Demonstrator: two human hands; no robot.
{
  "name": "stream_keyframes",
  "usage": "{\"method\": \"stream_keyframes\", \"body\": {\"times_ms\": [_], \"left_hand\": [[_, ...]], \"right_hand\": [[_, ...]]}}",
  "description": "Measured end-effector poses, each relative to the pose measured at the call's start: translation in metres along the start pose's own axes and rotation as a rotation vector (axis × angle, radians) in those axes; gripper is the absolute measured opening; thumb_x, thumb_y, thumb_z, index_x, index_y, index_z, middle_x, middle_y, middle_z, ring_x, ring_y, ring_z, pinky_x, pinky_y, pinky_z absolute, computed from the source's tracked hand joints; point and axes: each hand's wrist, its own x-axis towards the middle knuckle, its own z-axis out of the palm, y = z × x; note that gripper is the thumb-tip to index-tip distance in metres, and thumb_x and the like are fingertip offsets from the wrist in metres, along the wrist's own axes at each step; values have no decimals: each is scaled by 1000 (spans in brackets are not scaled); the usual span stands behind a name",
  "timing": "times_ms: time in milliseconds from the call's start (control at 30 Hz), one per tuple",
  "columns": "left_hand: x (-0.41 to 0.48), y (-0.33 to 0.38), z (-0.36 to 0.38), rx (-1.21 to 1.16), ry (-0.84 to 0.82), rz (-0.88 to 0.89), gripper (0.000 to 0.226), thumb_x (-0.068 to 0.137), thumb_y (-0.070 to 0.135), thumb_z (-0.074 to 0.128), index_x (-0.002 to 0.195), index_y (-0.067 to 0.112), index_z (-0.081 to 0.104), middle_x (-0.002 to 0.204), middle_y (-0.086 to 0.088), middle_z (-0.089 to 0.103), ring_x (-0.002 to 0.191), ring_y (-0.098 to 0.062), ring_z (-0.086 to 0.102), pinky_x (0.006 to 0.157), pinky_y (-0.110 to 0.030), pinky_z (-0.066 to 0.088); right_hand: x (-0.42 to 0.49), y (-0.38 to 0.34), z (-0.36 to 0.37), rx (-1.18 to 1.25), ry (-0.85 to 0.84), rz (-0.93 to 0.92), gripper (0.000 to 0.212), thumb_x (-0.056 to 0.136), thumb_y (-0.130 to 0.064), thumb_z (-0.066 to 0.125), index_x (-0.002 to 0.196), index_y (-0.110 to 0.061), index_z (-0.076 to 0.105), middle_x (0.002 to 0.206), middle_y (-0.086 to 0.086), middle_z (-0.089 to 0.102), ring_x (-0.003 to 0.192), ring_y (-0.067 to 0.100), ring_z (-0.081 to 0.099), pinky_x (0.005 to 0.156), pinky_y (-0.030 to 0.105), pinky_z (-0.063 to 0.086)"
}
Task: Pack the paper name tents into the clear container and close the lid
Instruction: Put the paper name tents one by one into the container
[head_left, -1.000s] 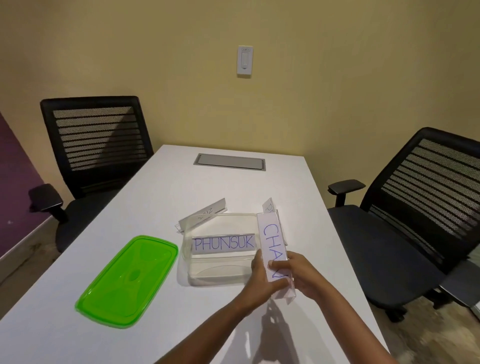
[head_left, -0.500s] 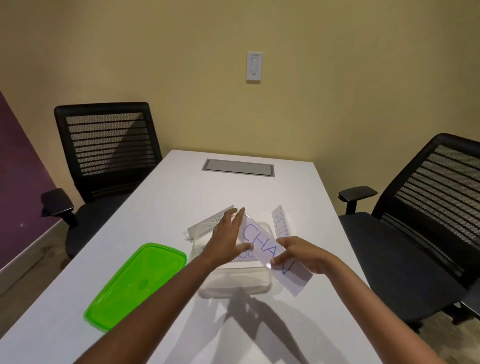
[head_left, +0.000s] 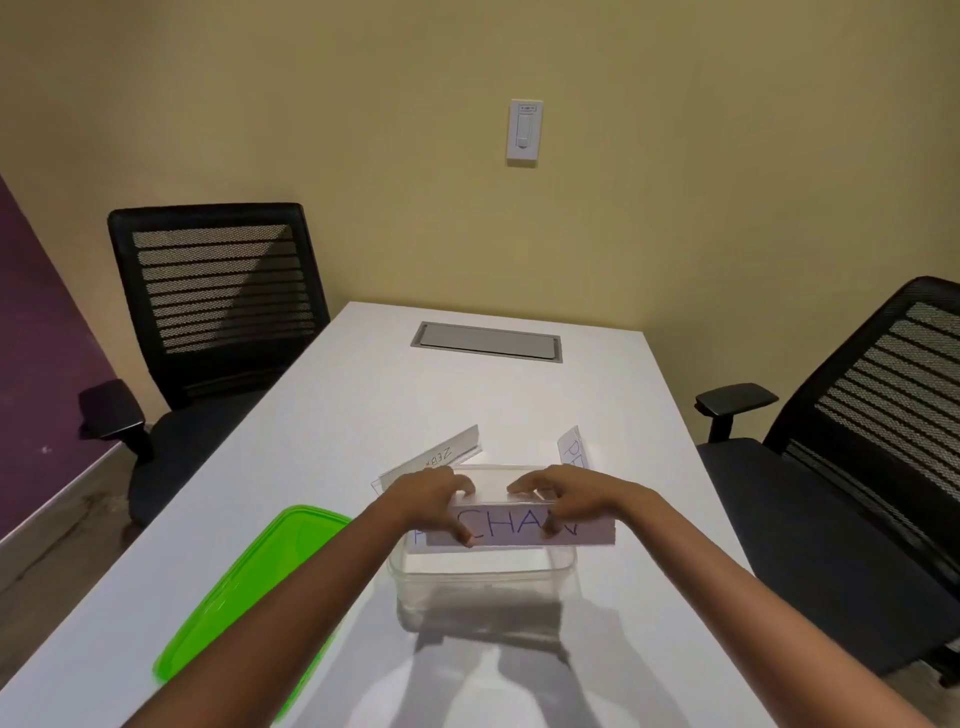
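Together, both hands (head_left: 506, 501) grip the CHAN tent (head_left: 514, 527) over the container (head_left: 485, 569) — lid (head_left: 244, 597) left, two tents seemingly behind.

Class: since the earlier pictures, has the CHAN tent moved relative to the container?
Yes. The CHAN tent swung from lengthwise beside the container's right side to lying across its opening.

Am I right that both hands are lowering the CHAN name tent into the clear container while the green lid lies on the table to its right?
Not quite: in the head view the green lid lies left of the clear container, not right. Both the left hand and right hand do hold the CHAN name tent over it.
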Motion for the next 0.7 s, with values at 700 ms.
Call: {"method": "stream_keyframes", "body": {"times_ms": [700], "left_hand": [[59,-37,84,95,-267,-189,56,78,25,71,125,1,53,136,-17,52,123,-31,53,101,-38,45]], "right_hand": [[100,29,80,-213,-147,14,63,80,-13,66,136,-16,38,139,15,47,125,31,47,102,36,38]]}}
